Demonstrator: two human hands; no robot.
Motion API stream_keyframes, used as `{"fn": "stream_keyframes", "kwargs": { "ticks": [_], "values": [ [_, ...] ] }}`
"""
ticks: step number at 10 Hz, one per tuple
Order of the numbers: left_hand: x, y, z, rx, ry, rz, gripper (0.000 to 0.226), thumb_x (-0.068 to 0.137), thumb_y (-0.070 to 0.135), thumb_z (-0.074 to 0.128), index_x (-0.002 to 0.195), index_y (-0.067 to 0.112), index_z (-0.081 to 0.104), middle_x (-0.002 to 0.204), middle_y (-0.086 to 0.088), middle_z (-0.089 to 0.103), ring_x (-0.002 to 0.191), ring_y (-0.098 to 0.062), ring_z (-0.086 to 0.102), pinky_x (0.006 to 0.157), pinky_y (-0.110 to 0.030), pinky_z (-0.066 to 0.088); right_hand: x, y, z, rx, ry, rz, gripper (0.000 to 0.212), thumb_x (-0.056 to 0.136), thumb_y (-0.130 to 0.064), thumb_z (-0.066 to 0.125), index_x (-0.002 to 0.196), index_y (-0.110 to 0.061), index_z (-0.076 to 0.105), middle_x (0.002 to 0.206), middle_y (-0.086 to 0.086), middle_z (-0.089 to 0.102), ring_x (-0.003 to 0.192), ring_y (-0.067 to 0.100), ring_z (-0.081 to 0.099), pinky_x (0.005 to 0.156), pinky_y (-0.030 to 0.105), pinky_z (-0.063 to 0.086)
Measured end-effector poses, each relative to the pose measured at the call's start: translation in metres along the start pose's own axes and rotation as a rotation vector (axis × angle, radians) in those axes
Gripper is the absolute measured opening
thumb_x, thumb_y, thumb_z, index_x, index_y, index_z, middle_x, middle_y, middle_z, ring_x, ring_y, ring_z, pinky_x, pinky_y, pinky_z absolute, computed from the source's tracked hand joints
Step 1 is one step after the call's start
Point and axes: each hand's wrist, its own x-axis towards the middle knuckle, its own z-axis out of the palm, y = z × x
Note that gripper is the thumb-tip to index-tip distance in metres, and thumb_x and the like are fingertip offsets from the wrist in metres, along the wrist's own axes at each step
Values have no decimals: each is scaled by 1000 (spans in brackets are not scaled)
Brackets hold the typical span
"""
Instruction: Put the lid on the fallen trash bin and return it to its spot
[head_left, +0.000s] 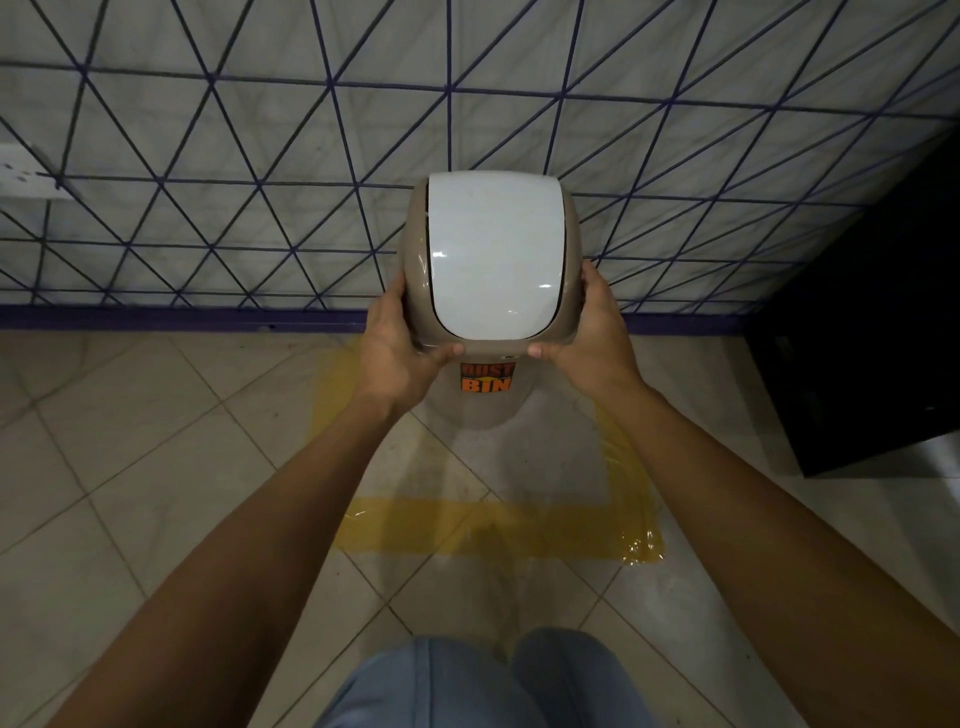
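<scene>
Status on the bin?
Left hand and right hand grip lid sides. Lid on bin, upright inside yellow tape square. Nothing in the way.

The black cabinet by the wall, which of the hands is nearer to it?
Right. The right hand grips the bin lid on the side toward the black cabinet; the left hand grips the far side.

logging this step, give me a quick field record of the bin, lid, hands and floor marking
bin: beige dust bin, upright, orange "DUST BIN" label facing the camera
lid: beige lid with a white swing flap, seated on the bin
left hand: left hand, grip on the lid's left side
right hand: right hand, grip on the lid's right side
floor marking: yellow tape outline on the tiled floor, bin inside it, by the wall
nearby: black cabinet to the right
</scene>
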Motion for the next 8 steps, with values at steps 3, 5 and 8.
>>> {"fn": "stream_keyframes", "kwargs": {
  "ticks": [3, 5, 8],
  "values": [
    [-8, 9, 2, -33, 10, -56, 94, 73, 15, 79, 149, 17, 24, 143, -6, 37, 133, -20, 37, 106, -27, 35, -4, 0, 3, -2, 0, 4, 110, 64, -10, 82, 149, -20, 13, 152, 0, 29, 138, 18, 28, 113, 40, 29],
    [-27, 11, 4, -21, 107, -61, 82, 77, 23, 75, 146, 16, 31, 139, -5, 43, 129, -18, 41, 106, -28, 35, -13, 4, -2, 48, 49, -9, 101, 63, -19, 84, 145, -21, 26, 146, 1, 36, 134, 16, 34, 108, 35, 35],
    [-49, 44, -10, 254, 70, 17, 61, 81, 33, 69, 134, 16, 45, 124, -7, 53, 116, -22, 46, 97, -34, 37, -37, -8, -32, 21, 76, 122, 81, 73, -30, 76, 141, -23, 34, 148, 2, 36, 135, 19, 34, 108, 35, 34]
  ]
}}
